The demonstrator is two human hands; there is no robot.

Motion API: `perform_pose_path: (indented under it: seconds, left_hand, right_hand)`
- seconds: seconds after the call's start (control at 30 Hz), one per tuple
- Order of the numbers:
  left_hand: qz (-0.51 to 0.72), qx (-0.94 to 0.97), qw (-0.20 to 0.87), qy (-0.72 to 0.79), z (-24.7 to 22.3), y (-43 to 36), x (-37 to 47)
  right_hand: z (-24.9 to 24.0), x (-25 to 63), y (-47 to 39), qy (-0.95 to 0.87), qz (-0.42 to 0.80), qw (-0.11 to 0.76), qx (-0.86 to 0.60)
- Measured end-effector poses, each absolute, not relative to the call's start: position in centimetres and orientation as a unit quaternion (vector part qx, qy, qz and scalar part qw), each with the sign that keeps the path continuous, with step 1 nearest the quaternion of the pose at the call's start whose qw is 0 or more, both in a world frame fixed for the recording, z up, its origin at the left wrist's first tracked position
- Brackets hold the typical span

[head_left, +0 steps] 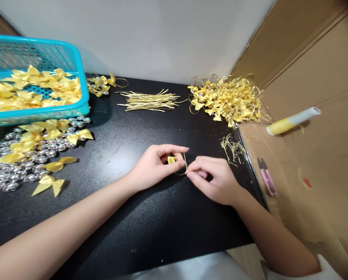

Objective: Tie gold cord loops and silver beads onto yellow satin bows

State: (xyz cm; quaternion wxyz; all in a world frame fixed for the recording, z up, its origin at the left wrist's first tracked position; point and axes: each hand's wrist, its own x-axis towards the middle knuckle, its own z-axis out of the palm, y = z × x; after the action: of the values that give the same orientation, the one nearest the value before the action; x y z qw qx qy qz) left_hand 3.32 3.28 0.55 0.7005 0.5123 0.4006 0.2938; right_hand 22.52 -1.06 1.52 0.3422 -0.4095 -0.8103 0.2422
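Note:
Over the middle of the black table, my left hand (159,163) is closed around a small yellow ribbon bow (172,160), partly hidden by the fingers. A thin gold cord (185,160) runs from the bow in a loop to my right hand (213,177). The thumb and forefinger of that hand pinch the cord close to my left fingertips. Whether a bead sits with the bow cannot be made out.
A turquoise basket (83,77) of yellow bows stands left, with silver beads (30,165) before it. Gold cords (150,100) lie at the back. Finished-looking bow loops (228,97) are heaped right, near cord scraps (233,148), pink snips (267,177) and a rolled tube (293,121).

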Motion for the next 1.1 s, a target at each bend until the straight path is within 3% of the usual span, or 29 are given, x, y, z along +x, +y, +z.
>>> perform_pose_path:
  seconds: [0.3, 0.47, 0.7, 0.93, 1.1]
  left_hand:
    - [0.251, 0.423, 0.753, 0.437, 0.4, 4.2, 2.8]
    - [0.248, 0.466, 0.735, 0.426, 0.2, 3.6, 3.2]
    - [0.177, 0.699, 0.6, 0.346, 0.1, 2.7, 3.1]
    - [0.19, 0.658, 0.676, 0.272, 0.6, 3.0, 2.9]
    - [0.176, 0.664, 0.678, 0.263, 0.7, 3.4, 2.7]
  right_hand:
    - [0.2, 22.4, -1.2, -0.866, 0.202, 0.26, -0.377]
    - [0.3, 22.5, -1.1, -0.858, 0.197, 0.292, -0.374]
    - [1.1, 22.7, -0.7, -0.801, 0.229, 0.356, -0.424]
    - [1.2, 24.3, 0.7, -0.828, 0.138, 0.298, -0.454]
    - [1.6, 25.4, 1.2, -0.787, 0.054, 0.336, -0.515]
